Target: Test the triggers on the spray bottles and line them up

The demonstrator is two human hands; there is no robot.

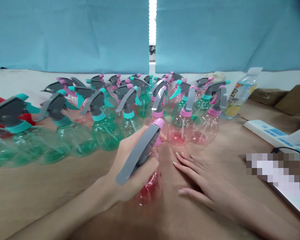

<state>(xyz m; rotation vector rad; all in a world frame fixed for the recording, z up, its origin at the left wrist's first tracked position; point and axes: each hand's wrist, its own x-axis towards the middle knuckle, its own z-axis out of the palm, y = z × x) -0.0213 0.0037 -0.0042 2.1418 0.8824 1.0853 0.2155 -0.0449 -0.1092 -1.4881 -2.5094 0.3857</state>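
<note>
My left hand (135,163) is wrapped round the neck of a pink spray bottle (150,190), whose grey and pink spray head (140,153) sticks up past my fingers. The bottle's lower part shows below the hand, clear pink and slightly blurred. To its right, my right hand (202,180) lies on the brown tabletop (90,193) with fingers spread, holding nothing. Just beyond my hands stand a pink spray bottle (181,131) and a second pink one (205,130). A green spray bottle (106,133) stands behind my left hand, to the left.
Several more green and pink spray bottles stand in rows across the back and left. At right are a drink bottle (242,93) with a lemon label, a white power strip (272,135) and a brown box (293,100). Blue curtains (70,36) hang behind.
</note>
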